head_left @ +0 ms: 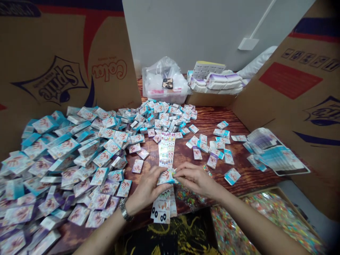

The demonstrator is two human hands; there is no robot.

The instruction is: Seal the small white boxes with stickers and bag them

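Forearms point(255, 219) end in left hand point(146, 187), right hand point(196, 179), grips clamped on a printed strip point(166, 152)

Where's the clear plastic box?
In the head view, the clear plastic box sits at the far end of the table, just left of the stacked white packs.

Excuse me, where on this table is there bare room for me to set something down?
Bare reddish-brown wood lies at front right, between the loose blue-and-white packets and the fanned packet stack, and at back right, behind them. The left is crowded: a dense packet heap runs up to your left hand.
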